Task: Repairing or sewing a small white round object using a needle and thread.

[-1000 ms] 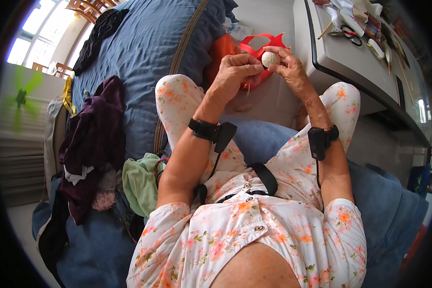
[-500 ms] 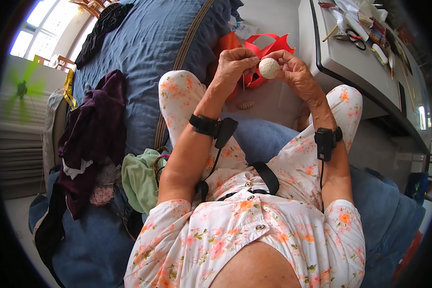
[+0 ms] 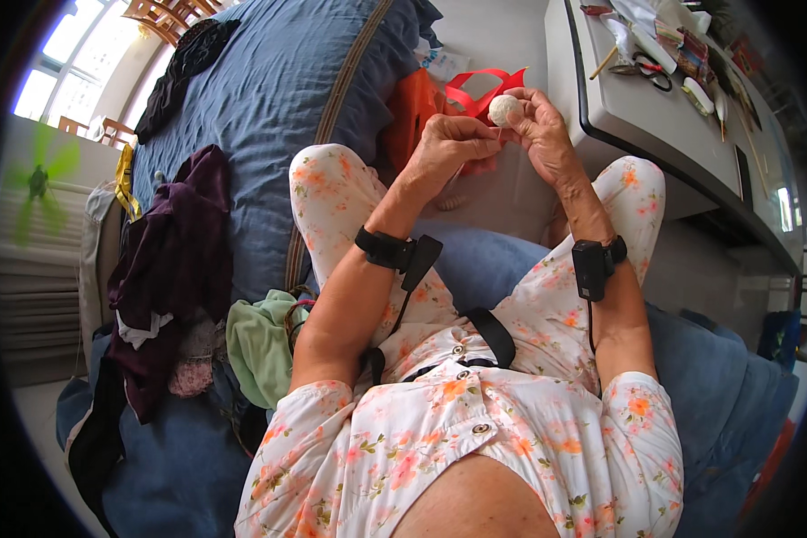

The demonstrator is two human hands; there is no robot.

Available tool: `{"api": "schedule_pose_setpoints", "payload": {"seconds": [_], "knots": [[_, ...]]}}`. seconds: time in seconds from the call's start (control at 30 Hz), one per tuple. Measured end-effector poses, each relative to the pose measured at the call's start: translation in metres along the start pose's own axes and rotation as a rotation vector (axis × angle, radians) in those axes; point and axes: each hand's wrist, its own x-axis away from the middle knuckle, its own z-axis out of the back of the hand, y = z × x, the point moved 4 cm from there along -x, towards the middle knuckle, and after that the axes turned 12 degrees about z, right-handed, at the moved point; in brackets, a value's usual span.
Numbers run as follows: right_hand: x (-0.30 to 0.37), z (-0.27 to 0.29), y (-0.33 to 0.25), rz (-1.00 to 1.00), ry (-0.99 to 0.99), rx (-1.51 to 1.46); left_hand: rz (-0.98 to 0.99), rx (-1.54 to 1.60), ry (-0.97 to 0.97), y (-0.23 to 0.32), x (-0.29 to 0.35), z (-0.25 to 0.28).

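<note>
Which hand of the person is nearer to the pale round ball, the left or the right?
Right. The right hand holds the pale ball in its fingers. The left hand is to the ball's lower left in the picture, its fingertips pinched close by.

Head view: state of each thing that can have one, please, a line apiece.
Pale ball, held up off any surface.
Right grip, closed on the ball.
Left grip, fingertips pinched together; anything thin between them too small to tell.
Red strap, looped.
Scissors, lying on the white table; blades open or shut, cannot tell.
Green fan, blades blurred, apparently spinning.
Purple cloth, crumpled.
Green cloth, bunched up.
Shirt buttons, apparently fastened.
</note>
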Motion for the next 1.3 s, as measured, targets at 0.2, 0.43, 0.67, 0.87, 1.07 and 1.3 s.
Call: {"api": "schedule_pose_setpoints", "payload": {"seconds": [0.2,0.43,0.67,0.87,1.07,1.3], "knots": [[0.005,-0.015,-0.005,-0.064,-0.179,0.149,-0.019,0.219,-0.014,-0.002,-0.004,0.018],[0.012,-0.023,-0.009,-0.111,-0.343,0.198,-0.073,0.232,0.051,0.0,-0.007,0.027],[0.014,-0.026,-0.014,-0.158,-0.364,0.147,-0.105,0.036,0.161,0.003,-0.004,0.031],[0.011,-0.014,-0.012,-0.028,-0.291,-0.021,-0.077,0.033,0.172,0.001,-0.006,0.027],[0.003,-0.015,-0.014,-0.011,-0.118,-0.349,-0.009,-0.005,0.119,-0.006,-0.005,0.009],[0.0,0.0,-0.005,0.045,0.064,-0.001,-0.018,-0.035,0.003,-0.001,-0.001,-0.001]]}}
